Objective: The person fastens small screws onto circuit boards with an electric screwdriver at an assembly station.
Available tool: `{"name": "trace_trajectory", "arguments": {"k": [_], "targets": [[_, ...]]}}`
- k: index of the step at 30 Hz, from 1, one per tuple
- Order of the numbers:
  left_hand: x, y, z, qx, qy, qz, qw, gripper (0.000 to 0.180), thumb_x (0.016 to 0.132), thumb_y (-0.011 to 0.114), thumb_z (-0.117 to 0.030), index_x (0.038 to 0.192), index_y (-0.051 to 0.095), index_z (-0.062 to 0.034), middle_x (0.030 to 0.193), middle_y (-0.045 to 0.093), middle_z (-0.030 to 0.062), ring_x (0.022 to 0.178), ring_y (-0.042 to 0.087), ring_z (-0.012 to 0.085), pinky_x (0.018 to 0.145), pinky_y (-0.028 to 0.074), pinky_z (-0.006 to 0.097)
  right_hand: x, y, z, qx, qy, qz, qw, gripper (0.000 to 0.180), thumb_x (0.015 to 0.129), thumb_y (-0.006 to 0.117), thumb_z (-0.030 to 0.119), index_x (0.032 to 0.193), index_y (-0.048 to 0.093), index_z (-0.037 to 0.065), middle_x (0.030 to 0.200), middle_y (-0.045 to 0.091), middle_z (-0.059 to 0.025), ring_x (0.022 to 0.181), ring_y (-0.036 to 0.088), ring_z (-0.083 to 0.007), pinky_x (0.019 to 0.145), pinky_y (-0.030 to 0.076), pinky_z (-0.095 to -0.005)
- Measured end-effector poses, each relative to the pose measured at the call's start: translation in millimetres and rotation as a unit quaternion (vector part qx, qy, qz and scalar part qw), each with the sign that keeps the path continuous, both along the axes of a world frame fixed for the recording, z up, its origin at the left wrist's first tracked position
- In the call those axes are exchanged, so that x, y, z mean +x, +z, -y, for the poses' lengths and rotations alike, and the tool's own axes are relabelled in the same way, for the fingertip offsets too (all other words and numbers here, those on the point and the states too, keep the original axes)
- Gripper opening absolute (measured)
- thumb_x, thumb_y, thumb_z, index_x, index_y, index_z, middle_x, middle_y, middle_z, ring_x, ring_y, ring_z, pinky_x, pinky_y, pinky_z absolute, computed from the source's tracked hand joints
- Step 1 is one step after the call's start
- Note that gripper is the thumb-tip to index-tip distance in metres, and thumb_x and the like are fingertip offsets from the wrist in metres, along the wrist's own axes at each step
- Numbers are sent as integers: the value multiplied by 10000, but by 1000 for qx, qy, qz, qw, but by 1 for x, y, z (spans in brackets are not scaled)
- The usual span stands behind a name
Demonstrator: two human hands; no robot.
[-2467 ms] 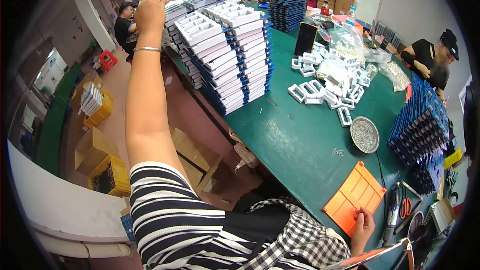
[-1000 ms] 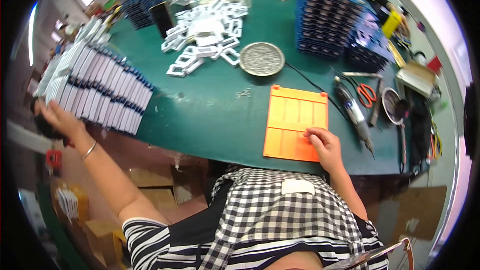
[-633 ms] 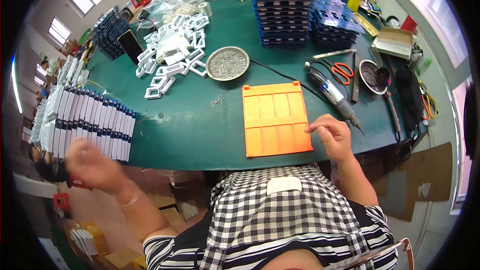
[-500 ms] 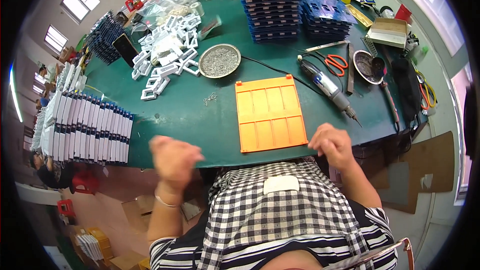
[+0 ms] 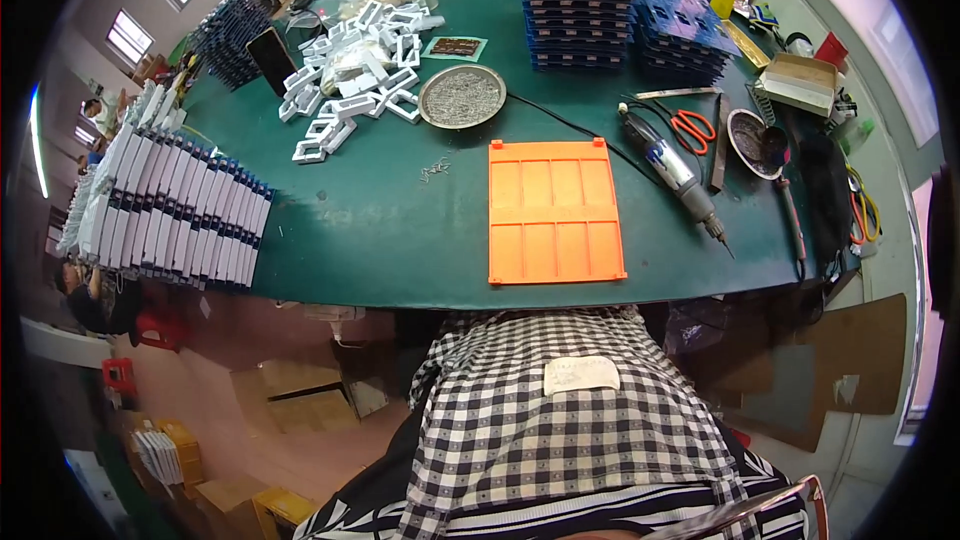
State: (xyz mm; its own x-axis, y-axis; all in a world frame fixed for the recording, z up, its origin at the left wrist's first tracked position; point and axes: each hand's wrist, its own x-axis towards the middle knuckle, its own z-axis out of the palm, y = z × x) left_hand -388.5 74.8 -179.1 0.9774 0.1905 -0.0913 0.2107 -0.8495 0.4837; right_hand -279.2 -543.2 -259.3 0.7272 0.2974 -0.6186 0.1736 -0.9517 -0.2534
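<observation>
Neither of my hands shows in the head view now. On the green table [image 5: 400, 240] straight before me lies an orange tray [image 5: 555, 212] divided into slots, with nothing in them. Left of it is a small pile of loose screws [image 5: 434, 171]. A round metal dish [image 5: 462, 97] full of screws stands behind that pile. To the tray's right lies an electric screwdriver [image 5: 675, 172], its bit toward me and its black cord running behind the tray. White rectangular frames [image 5: 350, 80] lie heaped at the back left.
Stacked white parts [image 5: 180, 210] fill the left edge. Tall blue tray stacks [image 5: 575, 10] stand at the back. Right of the screwdriver are orange-handled scissors [image 5: 692, 130], a dish of dark bits [image 5: 748, 145], a soldering iron [image 5: 790, 215] and an open box [image 5: 800, 83]. A phone [image 5: 271, 63] leans at back left.
Both hands, which were at the table's near edge with the right beside the orange tray, have gone out of view. A small brown-patterned packet, blurred before, lies flat beside the white frames.
</observation>
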Motion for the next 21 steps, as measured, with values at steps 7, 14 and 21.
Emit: {"name": "trace_trajectory", "arguments": {"k": [7, 14, 21], "targets": [[4, 1, -3, -29, -8, -27, 999, 189, 782, 609, -129, 929, 628, -12, 904, 604, 178, 814, 577, 324, 733, 459, 399, 13, -17, 8, -6, 51, -44, 998, 309, 795, 594, 272, 1004, 637, 48, 999, 639, -180, 947, 604, -337, 811, 483, -389], [1, 13, 9, -73, -8, -60, 995, 190, 779, 611, -132, 926, 629, -13, 901, 605, 178, 814, 578, 325, 734, 460, 400, 39, 7, 7, -26, 108, -96, 989, 315, 812, 573, 275, 1029, 633, 55, 1013, 636, -174, 956, 597, -338, 829, 476, -391], [2, 41, 16, -105, -15, -90, 990, 192, 776, 613, -134, 924, 630, -14, 897, 607, 177, 814, 579, 326, 734, 460, 401, 69, 32, -9, -34, 158, -144, 976, 322, 829, 552, 278, 1054, 629, 61, 1027, 634, -168, 965, 589, -339, 847, 469, -392]]}}
